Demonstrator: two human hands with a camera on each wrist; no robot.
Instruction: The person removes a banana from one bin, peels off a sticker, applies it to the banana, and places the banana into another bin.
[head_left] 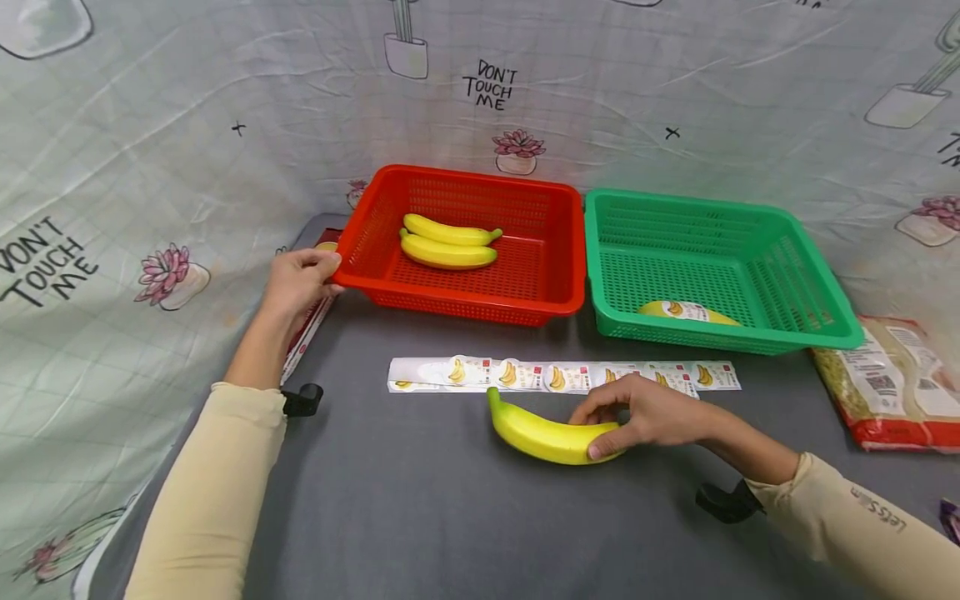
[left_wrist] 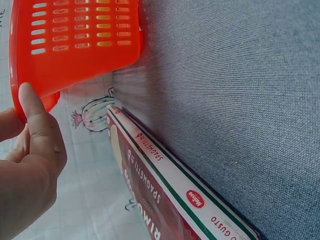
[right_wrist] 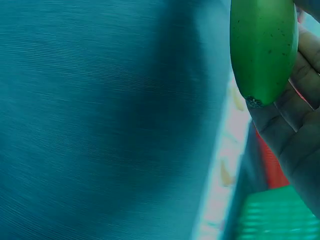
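A yellow banana (head_left: pixel 543 432) lies on the grey table (head_left: pixel 420 500), and my right hand (head_left: pixel 637 417) grips its right end with fingers curled over it. The right wrist view shows that banana (right_wrist: pixel 262 47), tinted green, against my palm. My left hand (head_left: pixel 300 279) holds the left rim of the red basket (head_left: pixel 555 242), thumb on the rim (left_wrist: pixel 30 100). Two bananas (head_left: pixel 447 242) lie inside the red basket. A strip of banana stickers (head_left: pixel 562 375) lies just behind the held banana.
A green basket (head_left: pixel 825 308) stands right of the red one with one labelled banana (head_left: pixel 686 312) in it. A spaghetti box (left_wrist: pixel 165 195) lies along the table's left edge under my left hand. A bag of pasta (head_left: pixel 888 383) lies at the far right. A printed cloth backs the table.
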